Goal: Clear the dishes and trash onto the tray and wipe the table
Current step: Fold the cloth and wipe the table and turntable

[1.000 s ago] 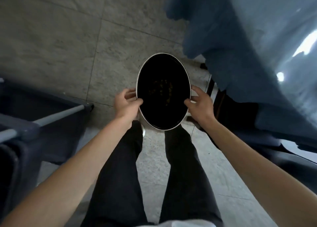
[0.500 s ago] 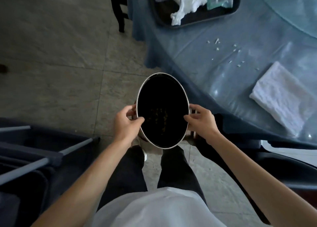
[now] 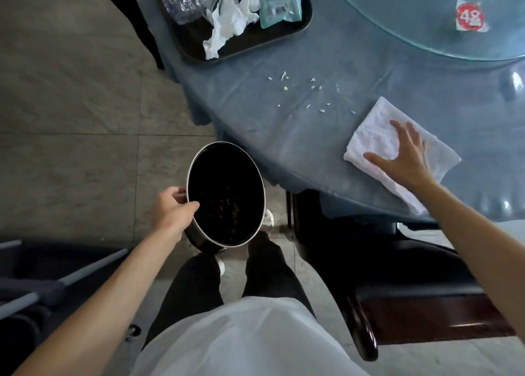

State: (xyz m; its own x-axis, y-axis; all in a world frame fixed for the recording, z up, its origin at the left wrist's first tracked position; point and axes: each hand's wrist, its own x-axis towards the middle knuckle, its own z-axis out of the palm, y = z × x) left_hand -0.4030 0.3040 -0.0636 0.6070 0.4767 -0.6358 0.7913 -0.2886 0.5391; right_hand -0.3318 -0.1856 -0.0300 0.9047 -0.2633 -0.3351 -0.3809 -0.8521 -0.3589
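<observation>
Head view: left hand [image 3: 173, 209] pinches the bin [image 3: 225, 193] rim one-handed; right hand [image 3: 403, 155] lies flat, fingers apart, on the cloth [image 3: 377, 131]. Sweeping crumbs [image 3: 312, 87] could miss the bin below the counter [image 3: 255, 114].

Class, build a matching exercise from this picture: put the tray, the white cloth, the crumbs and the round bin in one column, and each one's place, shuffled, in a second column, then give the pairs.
1 tray
2 white cloth
3 crumbs
4 round bin

A under the right hand
B gripped at the rim by the left hand
C loose on the tablecloth
D holding crumpled trash

Pairs: 1-D, 2-A, 3-C, 4-B
</observation>
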